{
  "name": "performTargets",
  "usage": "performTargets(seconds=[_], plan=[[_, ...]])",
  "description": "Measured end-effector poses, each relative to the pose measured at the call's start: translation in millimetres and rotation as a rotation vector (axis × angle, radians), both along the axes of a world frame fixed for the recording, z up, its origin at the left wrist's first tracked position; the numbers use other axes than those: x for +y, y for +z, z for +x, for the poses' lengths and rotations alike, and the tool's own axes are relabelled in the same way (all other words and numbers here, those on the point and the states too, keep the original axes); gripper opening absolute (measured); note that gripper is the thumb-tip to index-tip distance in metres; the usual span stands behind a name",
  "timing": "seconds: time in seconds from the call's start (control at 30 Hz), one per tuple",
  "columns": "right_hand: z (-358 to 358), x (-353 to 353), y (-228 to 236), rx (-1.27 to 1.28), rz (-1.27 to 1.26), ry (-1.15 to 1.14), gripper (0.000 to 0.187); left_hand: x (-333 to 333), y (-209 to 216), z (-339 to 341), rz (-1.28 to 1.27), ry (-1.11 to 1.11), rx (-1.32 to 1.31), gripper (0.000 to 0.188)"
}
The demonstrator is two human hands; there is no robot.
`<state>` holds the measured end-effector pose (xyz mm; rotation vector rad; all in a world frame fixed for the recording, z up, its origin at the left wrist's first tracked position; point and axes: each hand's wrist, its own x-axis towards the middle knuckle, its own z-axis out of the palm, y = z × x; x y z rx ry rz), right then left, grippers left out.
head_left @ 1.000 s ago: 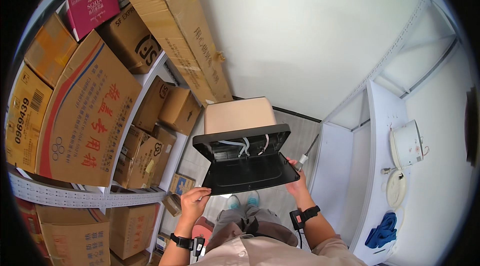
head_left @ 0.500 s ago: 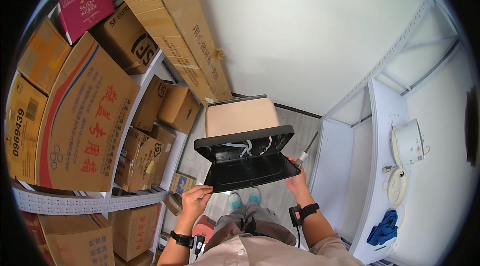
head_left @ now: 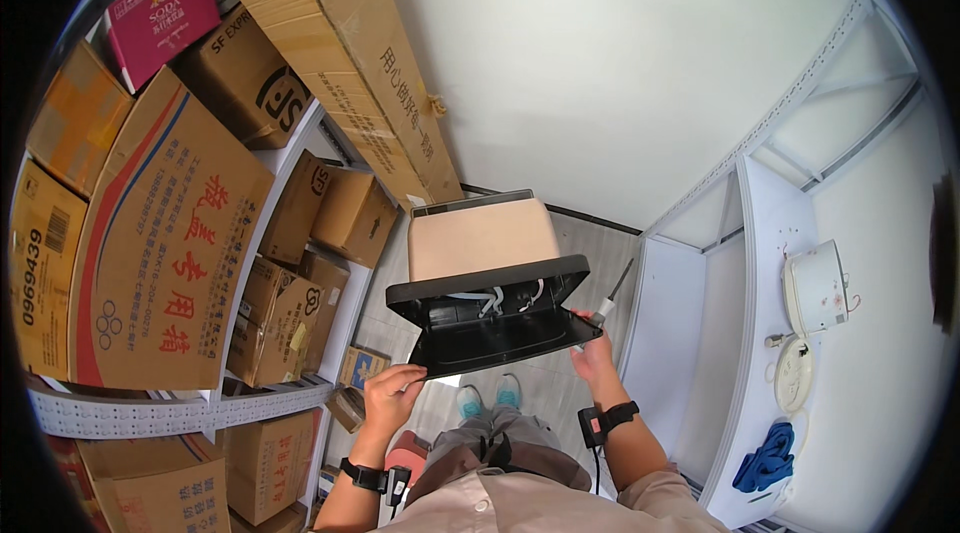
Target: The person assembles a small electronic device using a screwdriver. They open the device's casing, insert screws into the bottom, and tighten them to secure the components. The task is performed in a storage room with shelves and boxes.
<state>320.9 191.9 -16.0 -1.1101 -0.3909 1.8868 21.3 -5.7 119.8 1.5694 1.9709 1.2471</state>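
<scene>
In front of me stands a beige and black appliance [head_left: 482, 238], its kind not clear. A black panel [head_left: 500, 345] at its near side is tilted away from the black housing, and grey tubes or wires [head_left: 490, 301] show in the gap. With closed fingers my left hand [head_left: 388, 395] pinches the panel's left corner. My right hand [head_left: 594, 353] grips the right corner. A screwdriver [head_left: 618, 285] with a long thin shaft and a pale handle is also in that hand, pointing up and away; its grip is partly hidden.
Shelves on the left hold several cardboard boxes [head_left: 170, 243] and a magenta box [head_left: 163, 18]. A tall carton [head_left: 350, 63] leans by the white wall. On the right shelf [head_left: 745, 333] are a white pot [head_left: 815, 285], a round lid [head_left: 795, 373] and a blue cloth [head_left: 766, 458]. A red stool [head_left: 408, 455] stands near my legs.
The panel's near edge has risen slightly toward the housing, with both hands moving along. The screwdriver has shifted a little. The appliance stays in nearly the same place.
</scene>
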Motion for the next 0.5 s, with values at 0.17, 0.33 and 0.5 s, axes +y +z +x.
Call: performTargets(seconds=[0.17,0.33,0.5], plan=[[-3,6,5,0.041,-0.021,-0.038,0.012,3,0,-4,0.011,-0.013,0.031,0.013],[-2,8,5,0.012,0.028,0.016,0.012,5,1,-5,0.011,-0.03,0.055,0.013],[-1,12,7,-0.025,0.011,0.016,0.016,10,2,-7,0.026,-0.028,0.088,0.013]])
